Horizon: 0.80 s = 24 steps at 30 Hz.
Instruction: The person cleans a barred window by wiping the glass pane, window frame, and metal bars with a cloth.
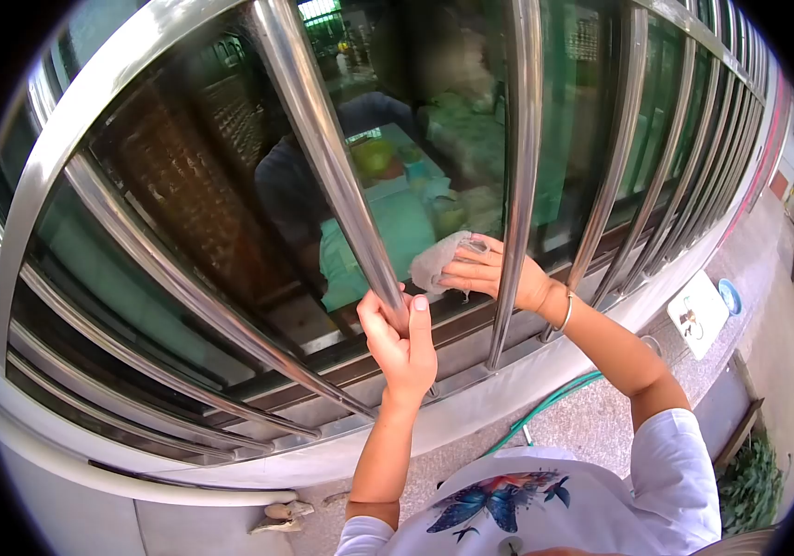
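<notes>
My left hand [400, 345] is wrapped round the lower part of a shiny metal window bar [346, 190], thumb pointing up. Between that bar and the bar to its right [520, 167], my right hand [499, 273] reaches through the grille. A crumpled greyish-white cloth [436, 263] is under its fingers, against or very near the dark window glass [471, 176]. A thin bracelet [565, 310] circles the right wrist. Reflections on the pane make what lies behind it hard to read.
More upright metal bars [621, 139] run along the window on both sides, above a pale ledge [471, 389]. Below lie a green hose [545, 408], a white board or lid [699, 313], a blue basin [730, 296] and some shoes [284, 512]. Plants [751, 477] grow at the lower right.
</notes>
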Tool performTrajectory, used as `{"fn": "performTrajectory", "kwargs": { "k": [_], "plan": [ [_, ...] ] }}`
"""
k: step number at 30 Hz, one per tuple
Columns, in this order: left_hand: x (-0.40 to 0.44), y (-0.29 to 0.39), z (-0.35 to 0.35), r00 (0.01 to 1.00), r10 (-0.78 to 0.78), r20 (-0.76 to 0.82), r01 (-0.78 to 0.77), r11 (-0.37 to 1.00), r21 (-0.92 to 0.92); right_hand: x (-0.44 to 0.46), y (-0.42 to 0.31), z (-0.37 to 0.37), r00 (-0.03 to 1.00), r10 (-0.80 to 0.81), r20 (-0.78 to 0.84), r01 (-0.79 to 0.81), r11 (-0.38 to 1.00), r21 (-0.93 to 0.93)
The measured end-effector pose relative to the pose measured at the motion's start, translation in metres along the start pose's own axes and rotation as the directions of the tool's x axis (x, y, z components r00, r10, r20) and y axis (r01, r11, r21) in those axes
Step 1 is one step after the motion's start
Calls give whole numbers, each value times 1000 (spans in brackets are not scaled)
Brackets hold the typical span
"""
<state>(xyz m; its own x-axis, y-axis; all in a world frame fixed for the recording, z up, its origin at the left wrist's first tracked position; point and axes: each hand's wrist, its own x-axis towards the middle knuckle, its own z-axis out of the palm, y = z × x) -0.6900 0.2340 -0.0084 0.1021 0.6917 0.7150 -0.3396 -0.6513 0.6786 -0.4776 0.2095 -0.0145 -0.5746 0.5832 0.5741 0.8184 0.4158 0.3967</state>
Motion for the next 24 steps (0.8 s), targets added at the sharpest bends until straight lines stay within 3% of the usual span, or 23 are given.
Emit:
{"fn": "performTrajectory", "kwargs": {
  "k": [4,6,7,10,11,13,14,15,16,17,19,20,21,22,23,24],
  "plan": [
    [1,1,-2,1000,-8,15,7,1000,12,-44,-44,9,973,174,149,-178,984,13],
    [2,0,-1,1000,18,4,-18,999,26,-57,-59,2,814,527,244,-552,832,46],
    [3,1,0,1000,16,8,-16,1000,26,-63,-64,-3,812,531,244,-556,830,46],
    [0,8,0,999,-46,-2,46,996,74,-55,-80,-63,679,727,102,-722,635,273],
    [-2,12,1,999,-48,-5,48,996,79,-54,-83,-82,680,725,105,-720,636,277],
    [-10,19,7,999,35,-10,-33,991,126,-57,-88,-111,549,830,-95,-692,515,506],
    [-22,21,10,993,113,-32,-97,944,314,-57,-94,-119,551,830,-87,-688,511,515],
    [-34,26,12,993,113,-32,-96,940,327,-55,-101,-124,443,882,-159,-677,446,585],
    [-45,35,14,964,265,-19,-211,805,554,-53,-107,-125,319,921,-223,-651,384,655],
    [-56,40,17,914,405,35,-296,603,741,-51,-115,-124,315,923,-223,-642,380,665],
    [-83,40,19,930,273,247,-350,865,360,-40,-132,-121,467,875,-132,-418,349,838],
    [-96,38,24,931,266,251,-346,862,370,-30,-132,-123,465,877,-124,-415,339,844],
    [-110,36,28,976,112,186,-139,980,140,-19,-130,-128,705,709,-22,-329,355,875],
    [-118,36,29,987,-56,153,73,992,-107,-13,-125,-129,885,461,56,-235,340,910],
    [-116,37,23,989,-52,139,64,994,-85,-15,-118,-126,893,447,48,-214,330,919],
    [-112,40,11,960,-248,131,263,957,-121,-21,-110,-122,876,476,75,-250,317,915]
  ]
}}
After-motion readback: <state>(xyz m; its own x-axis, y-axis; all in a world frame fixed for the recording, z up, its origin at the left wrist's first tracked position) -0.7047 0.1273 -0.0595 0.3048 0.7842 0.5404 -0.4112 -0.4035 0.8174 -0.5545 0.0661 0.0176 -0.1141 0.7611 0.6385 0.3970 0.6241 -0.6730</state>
